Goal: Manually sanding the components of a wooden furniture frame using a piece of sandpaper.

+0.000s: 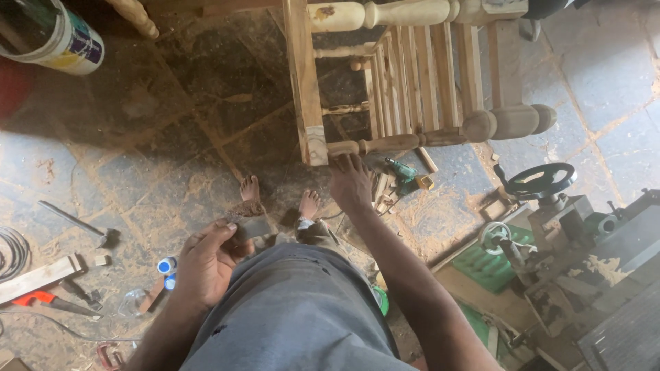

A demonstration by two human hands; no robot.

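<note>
Two bare hands showed in the head view, one piece of work between them. The left hand (206, 264), low and left of centre, had its fingers curled closed around a small grey block (249, 227), possibly a sanding block wrapped in paper, though the dim light left its kind uncertain. The right hand (350, 184), just right of centre, lay with fingers spread open and fingertips touching the lower turned rail of one unfinished wooden chair frame (405, 89), which filled the upper middle of the frame. That frame carried several flat slats, roughly six, and three thick turned spindles, so far as could be counted.

Two bare feet (278, 199) stood on the dusty tiled floor (137, 165) just below the chair, between the hands. One green drill (405, 172) lay beside the right hand, near a few wood offcuts. At the left edge lay one hammer (79, 223), one plank (38, 278), an orange-handled tool (45, 299) and two blue-capped bottles (167, 271). One white bucket (58, 34) stood in the upper left corner. A machine with one black handwheel (541, 180) crowded the right side, close by the right forearm. The person's grey shorts hid the floor at bottom centre.
</note>
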